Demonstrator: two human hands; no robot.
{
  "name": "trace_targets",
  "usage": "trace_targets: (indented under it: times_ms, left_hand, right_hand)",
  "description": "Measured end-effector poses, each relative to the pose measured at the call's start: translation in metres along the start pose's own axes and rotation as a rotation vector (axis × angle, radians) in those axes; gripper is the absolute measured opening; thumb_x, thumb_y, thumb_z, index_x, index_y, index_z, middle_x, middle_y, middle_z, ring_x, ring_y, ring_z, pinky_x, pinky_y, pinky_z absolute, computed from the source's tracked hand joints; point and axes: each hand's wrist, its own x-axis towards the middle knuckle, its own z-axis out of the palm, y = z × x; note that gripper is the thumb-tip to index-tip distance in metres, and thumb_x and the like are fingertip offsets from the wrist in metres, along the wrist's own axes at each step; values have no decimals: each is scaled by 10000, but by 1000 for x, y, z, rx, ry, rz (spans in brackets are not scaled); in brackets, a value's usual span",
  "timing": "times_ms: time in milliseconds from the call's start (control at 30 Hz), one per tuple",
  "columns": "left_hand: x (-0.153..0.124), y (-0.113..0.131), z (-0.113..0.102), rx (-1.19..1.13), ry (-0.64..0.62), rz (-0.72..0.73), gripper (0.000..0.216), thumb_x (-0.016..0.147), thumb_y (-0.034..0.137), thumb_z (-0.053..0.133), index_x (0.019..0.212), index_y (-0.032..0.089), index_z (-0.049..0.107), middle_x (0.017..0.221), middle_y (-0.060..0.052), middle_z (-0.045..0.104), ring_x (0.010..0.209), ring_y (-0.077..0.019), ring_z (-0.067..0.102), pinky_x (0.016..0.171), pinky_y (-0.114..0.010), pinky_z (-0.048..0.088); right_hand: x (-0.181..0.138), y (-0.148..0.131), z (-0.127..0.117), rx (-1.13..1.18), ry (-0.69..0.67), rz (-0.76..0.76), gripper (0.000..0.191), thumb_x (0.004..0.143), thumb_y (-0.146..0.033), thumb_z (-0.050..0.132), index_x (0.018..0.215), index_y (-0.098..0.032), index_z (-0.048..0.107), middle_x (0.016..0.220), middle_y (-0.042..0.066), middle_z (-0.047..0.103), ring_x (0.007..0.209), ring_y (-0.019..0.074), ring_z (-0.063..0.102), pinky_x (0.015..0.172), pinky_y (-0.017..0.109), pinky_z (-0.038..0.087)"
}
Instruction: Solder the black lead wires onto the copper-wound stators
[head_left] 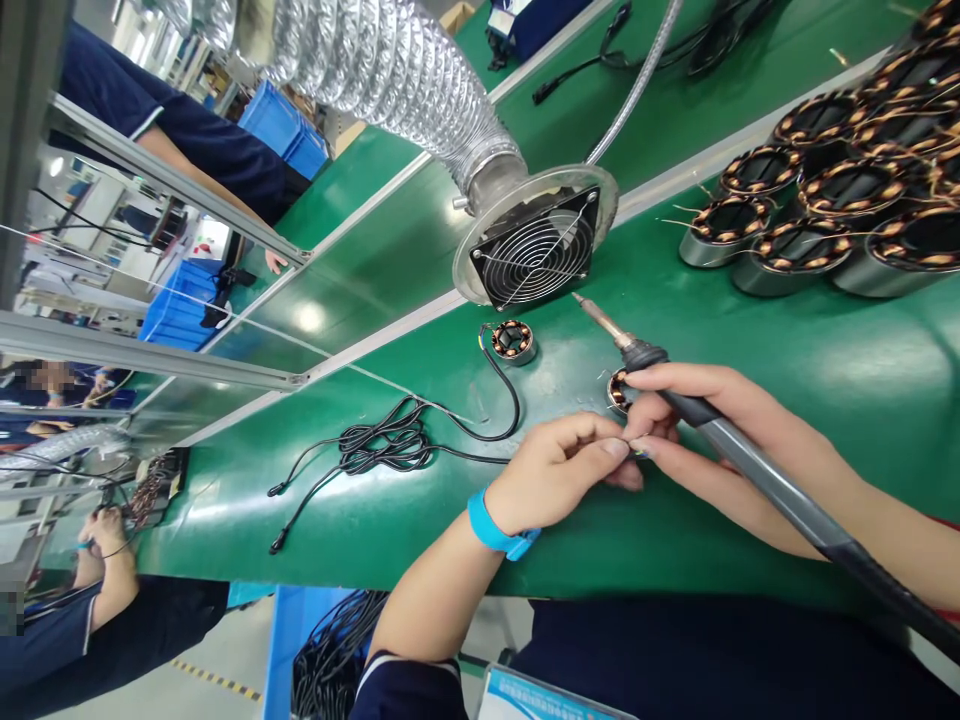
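my right hand (pixel 705 430) holds the soldering iron (pixel 750 455), fingers wrapped round its grey handle, tip pointing up toward the fan (pixel 536 250). my left hand (pixel 559 470), with a blue wrist strap (pixel 495 525), has its fingers pinched together against the right hand's fingertips; whatever small thing is between them is too small to tell. a small coil (pixel 616 390) sits on the green bench (pixel 750 330) just behind my right hand, partly hidden by it, below the fan. a second coil (pixel 513 341) lies just under the fan, with a black cable (pixel 390 445) running from it to a loose bundle left of my left hand. a cluster of bigger coils (pixel 825 190) stands well right of the fan. a silver duct (pixel 397 70) runs up from the fan.
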Motion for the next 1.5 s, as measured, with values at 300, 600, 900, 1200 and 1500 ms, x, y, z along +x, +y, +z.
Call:
trace_targets:
  times_ms: [300, 600, 900, 1200, 1500]
  left_hand:
    - [24, -1, -2, -216, 327, -77, 220, 696, 342, 696, 714, 165, 568, 548, 59, 489, 524, -55, 410, 569, -209, 349]
    - [37, -10, -6, -247, 379, -91, 196, 704, 308, 690, 705, 161, 561, 561, 57, 477, 564, -64, 463, 606, -217, 368]
    - [38, -13, -6, -242, 393, -85, 144, 753, 267, 664, 724, 157, 576, 565, 55, 484, 559, -61, 466, 600, -213, 372]
    - [38, -14, -6, -244, 399, -109, 146, 781, 260, 673, 734, 157, 583, 569, 55, 469, 563, -62, 459, 595, -215, 365]
    - [38, -14, -7, -244, 390, -91, 146, 780, 262, 676, 732, 160, 584, 582, 42, 492, 579, -68, 466, 604, -215, 377]
  right_hand:
    - [6, 2, -24, -384, 49, 140, 346, 1069, -360, 501, 1396, -257, 545, 925, -43, 751, 740, 61, 717, 703, 81, 545]
    - [-20, 11, -43, -410, 142, 30, 210, 1014, -415, 605, 969, -210, 612, 808, 53, 642, 575, 86, 584, 467, 216, 418]
    - [-21, 6, -39, -357, 77, -2, 79, 1040, -314, 552, 1016, -249, 591, 874, 39, 655, 702, 114, 642, 609, 240, 524]
    - [-19, 7, -41, -335, 44, -21, 47, 1007, -206, 580, 1031, -231, 612, 924, 29, 670, 735, 98, 654, 647, 207, 535]
    - [-23, 13, -37, -273, 119, -9, 101, 1017, -310, 599, 1046, -213, 607, 897, 40, 647, 656, 62, 581, 554, 192, 460]
